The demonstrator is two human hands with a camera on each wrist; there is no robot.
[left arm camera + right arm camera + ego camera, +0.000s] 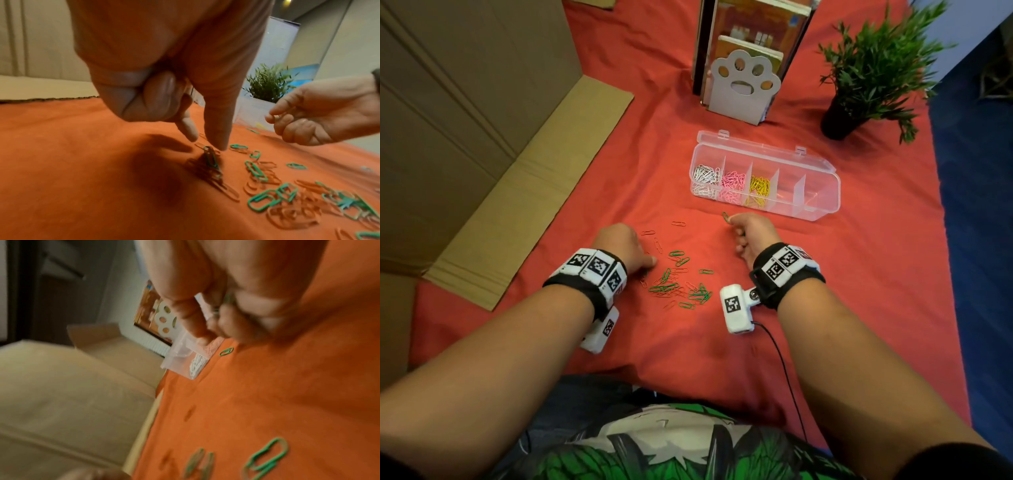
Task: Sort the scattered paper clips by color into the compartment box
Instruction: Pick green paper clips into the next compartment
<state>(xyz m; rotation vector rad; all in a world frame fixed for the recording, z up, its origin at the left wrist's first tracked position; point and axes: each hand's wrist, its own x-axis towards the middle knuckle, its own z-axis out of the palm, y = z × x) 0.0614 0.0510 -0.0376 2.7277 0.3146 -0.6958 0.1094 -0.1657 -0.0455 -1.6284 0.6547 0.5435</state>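
Green and red paper clips (681,284) lie scattered on the red cloth between my hands, seen closer in the left wrist view (277,194). My left hand (626,250) points thumb and forefinger down to the cloth at a green clip (209,155), tips slightly apart, other fingers curled. My right hand (750,233) is curled and pinches a thin paper clip (284,113) of unclear colour between thumb and forefinger. One green clip (726,216) lies just ahead of it. The clear compartment box (825,202) holds white, pink and yellow clips in its three left compartments.
A large cardboard box (465,137) with a folded-out flap stands at the left. Behind the compartment box are a paw-shaped bookend (743,85) with books and a potted plant (869,68). The cloth ends at the right along blue floor (979,240).
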